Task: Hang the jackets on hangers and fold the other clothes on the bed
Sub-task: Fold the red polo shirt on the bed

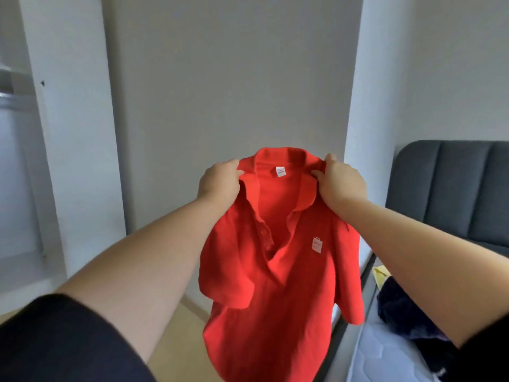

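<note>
Dark sleeves sat right at the bottom corners of the view, with both bare forearms reaching forward and up. Left hand had its fingers curled tight round the left side of the collar of a red polo shirt, and the right hand pinched the other side of the collar the same way, so both were clamped on fabric. Shirt hung in the air between them, front facing the camera, placket partly open, a small white neck label showing inside the collar and a little white logo on the chest. It wasn't touching the bed, which was off to the lower right with a pale mattress. A heap of dark clothes lay on that mattress, with something yellow just behind it, too little showing to say what. Grey padded headboard stood at the far right. Behind the shirt was a plain grey wall, a white panel to the left, and light wood floor below.
</note>
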The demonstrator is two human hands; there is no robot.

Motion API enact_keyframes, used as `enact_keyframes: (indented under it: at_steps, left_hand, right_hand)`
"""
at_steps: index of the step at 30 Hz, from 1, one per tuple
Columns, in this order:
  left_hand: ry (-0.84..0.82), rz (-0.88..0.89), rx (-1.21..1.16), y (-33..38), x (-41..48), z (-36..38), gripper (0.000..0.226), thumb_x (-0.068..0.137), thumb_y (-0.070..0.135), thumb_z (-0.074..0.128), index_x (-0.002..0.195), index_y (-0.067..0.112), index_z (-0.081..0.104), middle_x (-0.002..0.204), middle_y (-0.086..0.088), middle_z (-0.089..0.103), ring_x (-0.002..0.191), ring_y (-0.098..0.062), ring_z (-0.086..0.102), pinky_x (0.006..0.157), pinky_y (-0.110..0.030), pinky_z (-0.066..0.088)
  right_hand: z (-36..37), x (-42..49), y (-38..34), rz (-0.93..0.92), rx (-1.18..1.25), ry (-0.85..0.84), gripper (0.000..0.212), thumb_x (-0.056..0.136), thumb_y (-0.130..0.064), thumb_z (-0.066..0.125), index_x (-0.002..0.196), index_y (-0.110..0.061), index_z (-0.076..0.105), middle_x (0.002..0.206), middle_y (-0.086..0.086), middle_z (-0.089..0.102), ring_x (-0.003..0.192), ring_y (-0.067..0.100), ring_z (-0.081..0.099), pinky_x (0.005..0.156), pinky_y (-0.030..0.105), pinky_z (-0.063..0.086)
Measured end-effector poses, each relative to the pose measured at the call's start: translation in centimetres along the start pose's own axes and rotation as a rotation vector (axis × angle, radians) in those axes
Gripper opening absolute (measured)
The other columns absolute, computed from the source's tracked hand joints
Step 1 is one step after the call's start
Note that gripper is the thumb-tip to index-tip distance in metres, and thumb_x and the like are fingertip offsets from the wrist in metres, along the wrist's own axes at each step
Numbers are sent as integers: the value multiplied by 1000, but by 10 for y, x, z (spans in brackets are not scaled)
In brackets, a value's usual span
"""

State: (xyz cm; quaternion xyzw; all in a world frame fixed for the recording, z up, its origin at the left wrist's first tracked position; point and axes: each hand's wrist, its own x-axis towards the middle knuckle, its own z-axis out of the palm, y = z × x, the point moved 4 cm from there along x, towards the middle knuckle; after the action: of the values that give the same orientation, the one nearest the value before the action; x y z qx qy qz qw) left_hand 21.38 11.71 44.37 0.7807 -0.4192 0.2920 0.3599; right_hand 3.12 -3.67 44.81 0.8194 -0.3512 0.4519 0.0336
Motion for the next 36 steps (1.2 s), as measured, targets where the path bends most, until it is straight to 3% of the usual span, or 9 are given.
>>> enact_keyframes:
  at_steps: [5, 10, 15, 18, 22, 27, 32, 36]
  left_hand:
    - [110, 299, 220, 80, 19, -48, 27, 98, 31, 47, 101, 8, 60, 90, -22, 67, 84, -42, 63, 61, -34, 32]
    - [145, 472, 285, 149, 23, -81, 31, 99, 38, 42, 105, 11, 58, 97, -20, 68, 90, -41, 64, 64, -34, 31]
    - [133, 484, 232, 202, 25, -98, 39, 97, 45, 42, 101, 11, 62, 100, -20, 66, 94, -41, 62, 66, -34, 34]
    - [95, 479, 233, 220, 24, -88, 41, 97, 44, 39, 101, 11, 63, 102, -20, 65, 95, -40, 62, 67, -33, 34]
    - [-67, 484, 260, 222, 6, -22, 41, 98, 40, 34, 103, 12, 63, 106, -18, 65, 98, -39, 61, 67, -33, 36]
    - [-409, 348, 252, 203, -42, 128, 33, 99, 35, 39, 105, 16, 65, 111, -11, 65, 103, -32, 60, 72, -29, 38]
    - [-590, 48, 164, 181, -106, 262, 31, 95, 30, 54, 116, 8, 64, 120, -13, 61, 117, -32, 53, 92, -37, 44]
    - [-610, -325, -203, 173, -128, 320, 29, 94, 24, 56, 110, 2, 63, 116, -20, 63, 111, -38, 58, 88, -39, 46]
  right_hand:
    - [-103, 4, 29, -36, -142, 142, 27, 99, -37, 43, 90, -13, 34, 91, 20, 65, 81, 41, 59, 56, 36, 30]
    - [-194, -10, 57, -16, -269, 231, 34, 99, -42, 41, 96, -8, 44, 89, 19, 65, 80, 40, 61, 55, 36, 30]
    - [-258, -16, 77, -19, -340, 317, 36, 97, -41, 45, 99, -6, 49, 92, 23, 63, 84, 43, 60, 58, 37, 32]
    - [-268, -12, 94, -21, -375, 282, 37, 96, -42, 47, 98, -5, 53, 96, 24, 62, 87, 43, 59, 60, 36, 34]
    - [-229, -13, 136, 28, -358, 32, 35, 95, -42, 49, 89, -9, 56, 94, 18, 62, 83, 36, 57, 62, 34, 35]
    - [-114, -55, 216, 225, -237, -318, 31, 89, -40, 57, 74, -13, 60, 78, 6, 61, 76, 30, 59, 62, 31, 41]
    - [6, -105, 287, 475, -257, -441, 21, 89, -29, 60, 92, -9, 66, 97, 13, 66, 92, 34, 62, 67, 32, 40]
    - [58, -108, 316, 650, -127, -303, 26, 92, -27, 56, 99, -5, 67, 100, 17, 66, 97, 37, 60, 68, 32, 39]
